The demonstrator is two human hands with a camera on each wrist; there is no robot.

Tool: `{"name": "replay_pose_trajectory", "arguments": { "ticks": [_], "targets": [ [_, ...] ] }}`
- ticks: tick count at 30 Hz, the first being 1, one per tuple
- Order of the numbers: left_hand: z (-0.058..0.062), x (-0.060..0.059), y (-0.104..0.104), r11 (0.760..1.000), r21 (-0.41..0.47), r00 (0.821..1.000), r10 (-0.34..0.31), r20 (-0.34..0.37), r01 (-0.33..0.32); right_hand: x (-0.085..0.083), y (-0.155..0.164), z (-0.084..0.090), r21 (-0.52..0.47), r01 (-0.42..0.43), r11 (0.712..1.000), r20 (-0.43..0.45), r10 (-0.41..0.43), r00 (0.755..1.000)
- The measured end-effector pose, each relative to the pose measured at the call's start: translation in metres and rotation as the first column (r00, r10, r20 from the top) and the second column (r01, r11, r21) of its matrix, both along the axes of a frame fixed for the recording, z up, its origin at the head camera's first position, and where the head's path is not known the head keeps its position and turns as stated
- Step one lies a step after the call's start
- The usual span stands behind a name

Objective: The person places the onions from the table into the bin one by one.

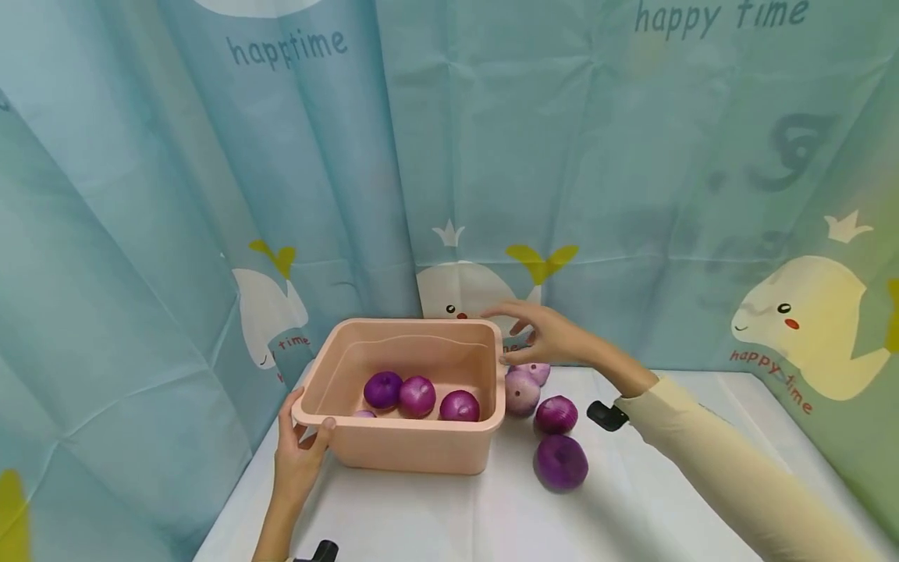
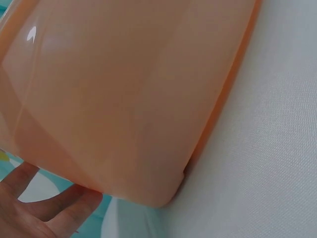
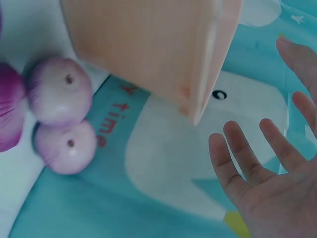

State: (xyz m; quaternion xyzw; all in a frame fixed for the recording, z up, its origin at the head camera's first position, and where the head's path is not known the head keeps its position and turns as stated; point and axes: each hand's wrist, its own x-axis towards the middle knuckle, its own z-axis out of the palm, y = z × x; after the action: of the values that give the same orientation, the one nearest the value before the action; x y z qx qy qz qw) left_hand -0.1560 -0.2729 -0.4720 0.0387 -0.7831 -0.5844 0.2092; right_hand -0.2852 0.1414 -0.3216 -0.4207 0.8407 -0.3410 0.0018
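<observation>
Grips with the left hand [image 1: 298, 457] the near left corner of the pink box [image 1: 407, 451], thumb on the front rim, fingers against the left side; chosen, perhaps, to keep the box from sliding on the white table [image 1: 393, 515]. Stands there upright, as far as visible, with the mouth facing up, probably for easy access from above.

Holds the right hand [image 1: 548, 332] near the far right corner of the same box, fingers spread and a little bent, nothing grasped. Looks apart from the rim in the right wrist view; hard to judge in the head view, because of the overlap. Maybe placed so as to face the corner diagonal to the left hand; only a guess.

Carries inside the box a dark onion [image 1: 382, 389], a middle onion [image 1: 417, 396] close beside, a right onion [image 1: 460, 406] more apart, and a hidden onion [image 1: 364, 414], pale and mostly behind the front wall. Needs walls around, presumably, because of the round shapes.

Has on the table, right of the box, a near onion [image 1: 561, 463], a ribbed onion [image 1: 556, 414] just behind, then a first pale onion [image 1: 523, 393] touching a second pale onion [image 1: 535, 373]. Lies in a loose row, perhaps for convenient reach of the right arm. Has behind all a blue-green curtain [image 1: 492, 156], probably for a plain background.
</observation>
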Motion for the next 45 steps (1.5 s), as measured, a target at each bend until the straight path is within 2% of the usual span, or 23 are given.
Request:
{"name": "replay_pose_trajectory", "arguments": {
  "ticks": [11, 18, 28, 38, 45],
  "targets": [
    [0.002, 0.002, 0.001, 1.0, 0.01, 0.999, -0.025, -0.025, 0.025, 0.023, 0.06, -0.028, -0.022, 0.077, 0.997, 0.017, -0.076, 0.997],
    [0.003, 0.001, 0.002, 1.0, -0.003, 1.0, -0.016, -0.001, 0.016, 0.031, 0.082, -0.055, -0.037, 0.115, 0.993, 0.02, -0.114, 0.993],
    [0.002, 0.0, 0.001, 0.999, 0.006, 0.999, -0.037, -0.021, 0.037, 0.026, 0.091, -0.085, -0.072, 0.103, 0.992, 0.064, -0.099, 0.993],
    [0.003, 0.0, 0.001, 0.999, 0.001, 0.999, -0.04, -0.018, 0.04, 0.016, 0.097, -0.125, 0.04, 0.028, 0.999, 0.147, -0.034, 0.989],
    [0.003, 0.0, 0.001, 0.999, 0.014, 0.999, -0.038, -0.026, 0.038, 0.013, 0.097, -0.14, 0.052, 0.015, 0.999, 0.22, -0.026, 0.975]
  ]
}}
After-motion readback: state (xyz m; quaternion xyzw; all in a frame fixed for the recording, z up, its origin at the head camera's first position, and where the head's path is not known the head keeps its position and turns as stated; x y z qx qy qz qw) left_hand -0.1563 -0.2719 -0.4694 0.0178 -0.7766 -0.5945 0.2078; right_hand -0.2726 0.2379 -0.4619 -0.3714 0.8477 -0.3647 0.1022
